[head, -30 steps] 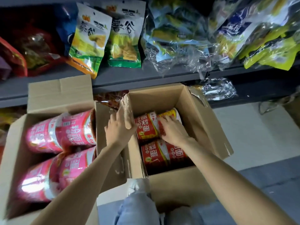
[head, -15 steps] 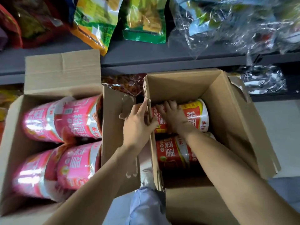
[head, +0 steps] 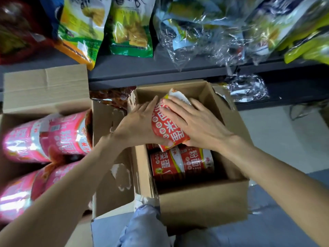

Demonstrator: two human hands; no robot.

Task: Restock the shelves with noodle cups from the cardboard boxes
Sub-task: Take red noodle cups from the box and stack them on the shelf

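Observation:
A red noodle cup [head: 167, 124] is raised above the right cardboard box [head: 203, 202], tilted with its white lid end pointing away from me. My left hand [head: 137, 125] grips its left side and my right hand [head: 194, 123] wraps over its right side. Another red noodle cup [head: 181, 162] lies on its side deeper in the same box. The left cardboard box [head: 44, 86] holds pink noodle cups [head: 53, 136] lying on their sides.
A grey shelf [head: 160, 68] runs across just behind the boxes, loaded with snack bags [head: 128, 27] and clear plastic packs [head: 204, 32]. A lower shelf level holds foil packets [head: 247, 88]. My knee in blue jeans [head: 144, 227] is between the boxes.
My left hand has left the box flap and joined my right hand on the red cup. The cup has come up from inside the box, and the view has shifted.

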